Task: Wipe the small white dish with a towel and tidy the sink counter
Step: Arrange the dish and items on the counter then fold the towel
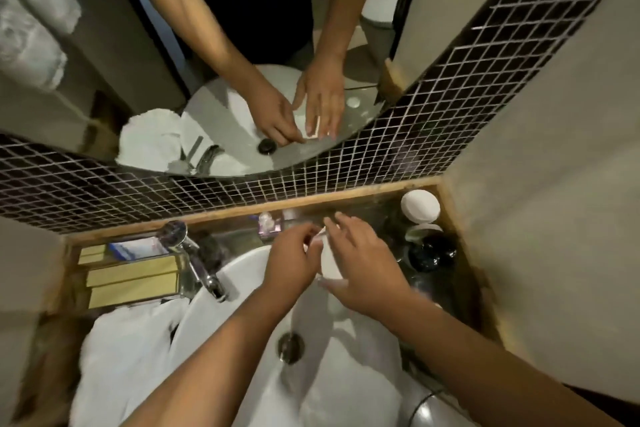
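Note:
The small white dish (329, 262) is held over the far rim of the white sink (242, 274), between both hands. My left hand (294, 262) pinches its left edge with fingertips. My right hand (363, 265) spans it from the right, fingers stretched over the top and thumb below. Most of the dish is hidden by the hands; the mirror reflection shows it as a flat white piece under the fingers. A white towel (128, 357) lies crumpled on the counter left of the sink, away from both hands.
A chrome faucet (202, 262) stands at the sink's left rim, with yellow boxes (133, 281) beside it. A white-lidded jar (420, 206) and dark bottles (433, 253) fill the right corner. A small pink item (270, 224) sits by the tiled wall. The drain (291, 347) is mid-basin.

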`<action>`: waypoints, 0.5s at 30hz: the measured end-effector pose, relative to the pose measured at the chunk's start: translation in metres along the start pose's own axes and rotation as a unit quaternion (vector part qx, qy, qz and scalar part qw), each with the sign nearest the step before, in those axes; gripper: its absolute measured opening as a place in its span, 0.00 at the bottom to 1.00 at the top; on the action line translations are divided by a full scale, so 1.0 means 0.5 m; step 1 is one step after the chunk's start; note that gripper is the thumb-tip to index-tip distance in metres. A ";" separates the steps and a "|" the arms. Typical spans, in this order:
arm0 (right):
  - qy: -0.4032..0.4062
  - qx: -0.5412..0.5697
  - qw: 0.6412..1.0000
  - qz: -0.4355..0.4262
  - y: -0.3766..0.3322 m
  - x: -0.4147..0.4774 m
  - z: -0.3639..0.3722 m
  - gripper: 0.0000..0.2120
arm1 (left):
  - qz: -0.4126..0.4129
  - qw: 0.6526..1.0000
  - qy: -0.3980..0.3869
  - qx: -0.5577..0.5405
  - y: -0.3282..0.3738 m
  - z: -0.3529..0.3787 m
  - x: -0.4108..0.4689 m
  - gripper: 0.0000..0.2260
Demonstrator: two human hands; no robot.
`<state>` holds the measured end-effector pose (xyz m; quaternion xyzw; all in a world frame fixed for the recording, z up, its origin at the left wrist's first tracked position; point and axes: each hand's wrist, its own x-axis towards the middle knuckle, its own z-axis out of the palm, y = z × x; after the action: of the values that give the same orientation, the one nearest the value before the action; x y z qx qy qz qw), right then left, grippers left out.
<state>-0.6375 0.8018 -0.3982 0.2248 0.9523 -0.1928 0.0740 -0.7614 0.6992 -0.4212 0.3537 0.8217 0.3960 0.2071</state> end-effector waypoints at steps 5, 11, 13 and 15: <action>-0.036 -0.075 0.997 0.002 0.049 0.021 0.038 0.50 | -0.029 0.999 -0.030 -0.028 0.008 0.063 0.042 0.05; -0.041 -0.055 0.997 0.029 0.119 0.067 0.067 0.46 | -0.005 0.999 -0.041 0.028 -0.022 0.112 0.081 0.09; -0.042 -0.055 0.997 0.038 0.134 0.088 0.071 0.43 | 0.009 0.995 -0.066 0.069 -0.033 0.126 0.090 0.12; -0.054 -0.051 0.996 0.050 0.148 0.109 0.072 0.41 | 0.044 0.979 -0.094 0.178 -0.046 0.141 0.098 0.18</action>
<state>-0.6501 0.8701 -0.4683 0.2573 0.9430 -0.1520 0.1464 -0.7600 0.7614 -0.4847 0.4563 0.8395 0.2170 0.1998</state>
